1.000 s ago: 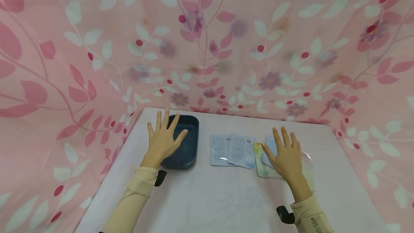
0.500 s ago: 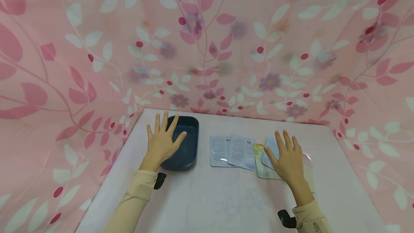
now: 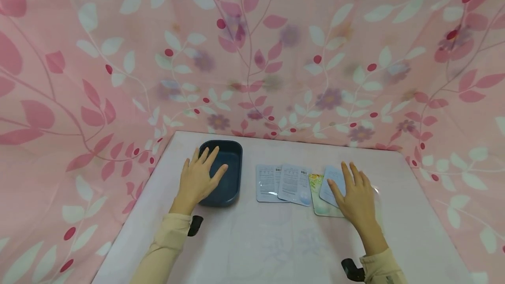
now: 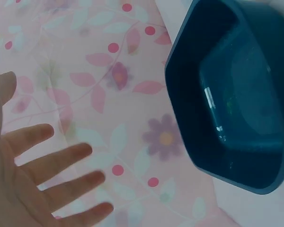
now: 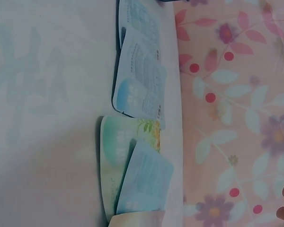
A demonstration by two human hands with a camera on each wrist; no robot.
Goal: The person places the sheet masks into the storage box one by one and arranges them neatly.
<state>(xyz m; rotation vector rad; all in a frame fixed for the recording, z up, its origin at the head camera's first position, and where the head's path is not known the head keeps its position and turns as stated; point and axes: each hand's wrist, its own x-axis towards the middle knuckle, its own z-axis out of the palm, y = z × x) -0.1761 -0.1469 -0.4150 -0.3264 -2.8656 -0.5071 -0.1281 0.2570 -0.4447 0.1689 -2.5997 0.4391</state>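
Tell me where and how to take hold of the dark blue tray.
Probably grip the dark blue tray by its left long rim, the left hand coming down from the left to pinch the wall: it stands open side up with raised walls, nearest that hand.

Beige long sleeves: the left sleeve (image 3: 161,249), creased; the right sleeve (image 3: 382,267), with a partly visible dark marking. At the cuffs, black fittings (image 3: 195,225), the right one elbow-shaped.

Pale blue packets (image 3: 293,189): I see printed lines (image 3: 291,182) and barcodes (image 3: 304,173), none legible.
Green packet (image 3: 324,208): lettering (image 5: 112,189) I can't read.
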